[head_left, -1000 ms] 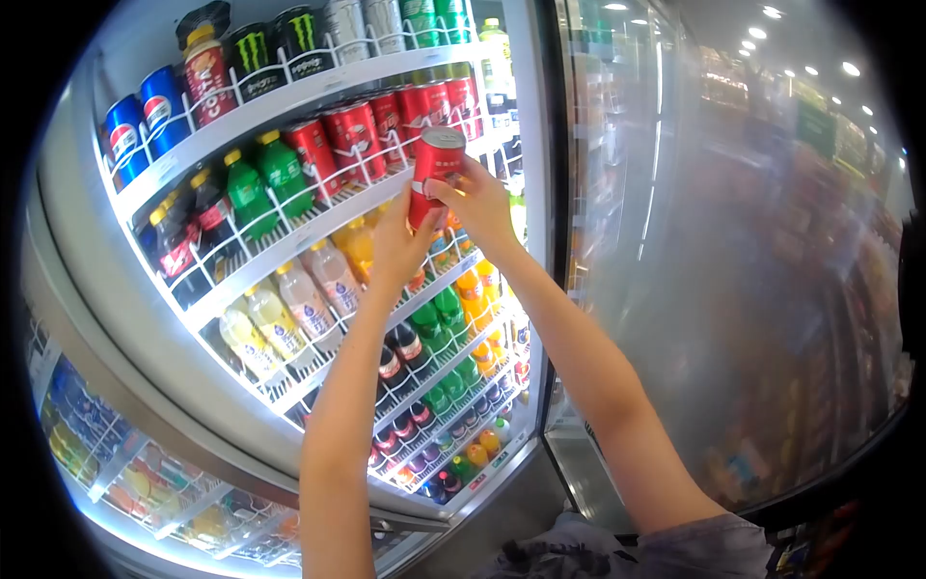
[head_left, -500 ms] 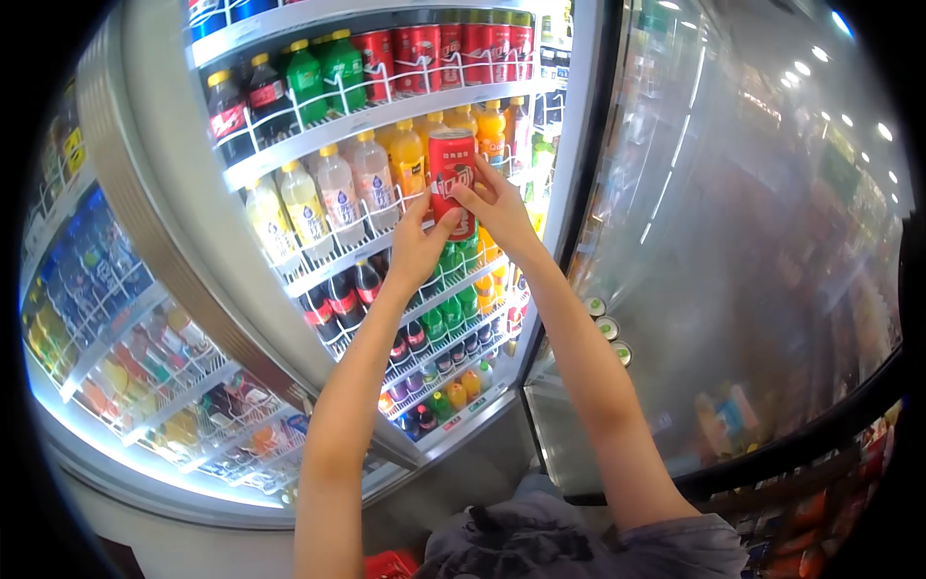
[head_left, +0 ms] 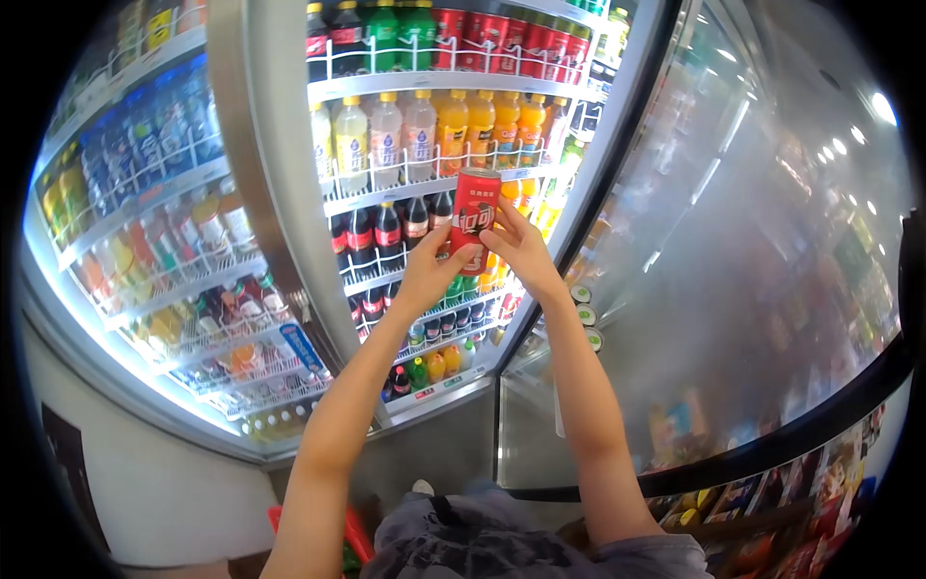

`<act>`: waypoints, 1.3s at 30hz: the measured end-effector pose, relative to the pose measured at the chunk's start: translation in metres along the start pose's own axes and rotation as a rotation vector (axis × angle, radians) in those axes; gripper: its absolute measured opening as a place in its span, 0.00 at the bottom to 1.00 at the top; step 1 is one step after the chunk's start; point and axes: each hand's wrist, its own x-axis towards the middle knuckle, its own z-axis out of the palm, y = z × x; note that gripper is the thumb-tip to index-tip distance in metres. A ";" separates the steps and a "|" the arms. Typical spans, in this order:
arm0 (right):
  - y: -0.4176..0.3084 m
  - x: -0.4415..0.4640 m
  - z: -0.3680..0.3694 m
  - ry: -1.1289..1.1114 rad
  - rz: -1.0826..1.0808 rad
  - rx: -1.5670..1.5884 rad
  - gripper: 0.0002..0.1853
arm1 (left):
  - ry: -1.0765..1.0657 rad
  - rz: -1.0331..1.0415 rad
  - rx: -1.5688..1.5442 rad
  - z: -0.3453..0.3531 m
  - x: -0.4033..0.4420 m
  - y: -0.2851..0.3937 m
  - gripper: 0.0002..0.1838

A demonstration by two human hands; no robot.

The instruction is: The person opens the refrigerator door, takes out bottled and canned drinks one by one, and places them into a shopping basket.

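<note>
A tall red soda can (head_left: 475, 205) stands nearly upright between my two hands, its printed front towards me. On its left side, my left hand (head_left: 432, 268) is closed on it, thumb on the lower front. My right hand (head_left: 523, 249) grips it from the right, thumb across the front and fingers around the side. Behind the can are the lit shelves of a drinks fridge (head_left: 386, 85). Orange juice bottles (head_left: 479, 125) and clear bottles with pale labels (head_left: 386, 135) line one shelf. Red cans (head_left: 482, 41) sit on the shelf above.
To the right, the fridge's glass door (head_left: 733, 289) stands wide open. A second lit fridge (head_left: 145, 212) with bottles is on the left. Dark cola bottles (head_left: 389, 236) fill a lower shelf. A red basket (head_left: 359, 536) is at the floor, lower left.
My view has swung, so the shelves appear further right and more level. Both hands and the can sit lower in view. They still hold the can.
</note>
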 end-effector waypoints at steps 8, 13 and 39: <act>-0.009 -0.032 0.031 -0.190 -0.021 0.079 0.38 | 0.200 -0.081 -0.073 0.012 -0.080 0.039 0.29; -0.010 -0.054 0.092 -0.356 0.017 0.124 0.39 | 0.319 -0.082 0.073 -0.034 -0.148 0.057 0.29; 0.125 -0.239 0.397 -1.103 0.462 0.278 0.36 | 1.101 -0.454 -0.035 -0.120 -0.529 0.057 0.28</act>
